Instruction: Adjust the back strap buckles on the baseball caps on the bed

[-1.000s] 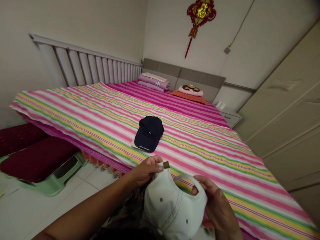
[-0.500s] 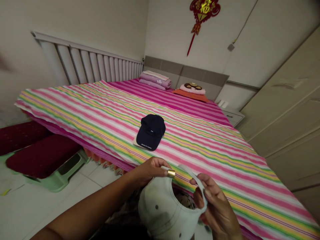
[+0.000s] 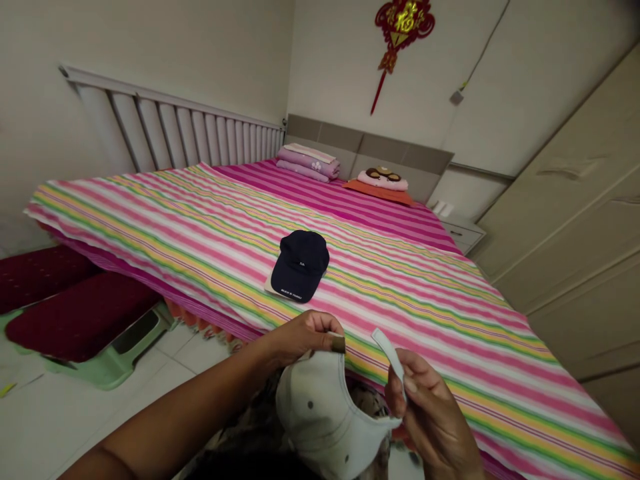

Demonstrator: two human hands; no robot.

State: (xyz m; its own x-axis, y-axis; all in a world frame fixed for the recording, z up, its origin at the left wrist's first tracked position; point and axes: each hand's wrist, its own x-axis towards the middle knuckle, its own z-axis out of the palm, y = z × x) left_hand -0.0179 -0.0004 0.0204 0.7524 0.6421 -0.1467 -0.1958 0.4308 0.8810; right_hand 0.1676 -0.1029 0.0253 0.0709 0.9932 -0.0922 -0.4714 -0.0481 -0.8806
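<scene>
While the left hand (image 3: 307,339) pinches the white cap (image 3: 323,410) beside its buckle (image 3: 339,344) at the bottom centre of the frame, the right hand (image 3: 434,413) grips the strap (image 3: 388,353) below its end; pinching closer to that end should steer it better.

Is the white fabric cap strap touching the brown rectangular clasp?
Apart: the head view shows striped bedspread in the gap between strap and clasp.

obst: navy cap (image 3: 301,265) fwd of L hand (image 3: 306,335) | free: sheet (image 3: 415,293) to R | gap btwn strap (image 3: 388,352) & buckle (image 3: 339,344)
</scene>
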